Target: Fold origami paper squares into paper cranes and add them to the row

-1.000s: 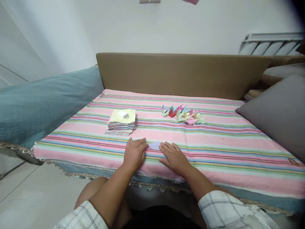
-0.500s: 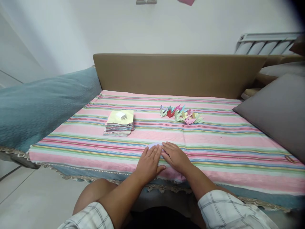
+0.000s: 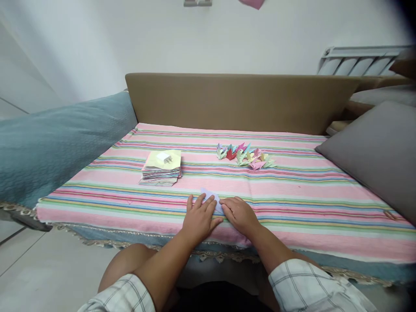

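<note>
A small sheet of lilac folding paper [image 3: 211,196] lies on the striped cloth in front of me, partly hidden by my fingers. My left hand [image 3: 199,216] rests flat over its left part, fingers spread and pressing it down. At the paper's right edge my right hand [image 3: 238,214] has its fingers curled, with thumb and forefinger closed on the edge. Beyond my hands stand several folded paper cranes [image 3: 242,156] in mixed colours. To the left sits a stack of square paper [image 3: 160,173] with a white charger plug [image 3: 164,157] on top.
The striped cloth [image 3: 113,190] covers the sofa seat. A brown backrest [image 3: 227,102] closes off the far side. A blue-covered armrest [image 3: 71,130] is at left, a grey cushion [image 3: 380,147] at right.
The lilac paper has turned and more of it shows between my hands. My left hand's fingers have spread and shifted slightly left; my right hand's fingers have curled in at the paper's edge.
</note>
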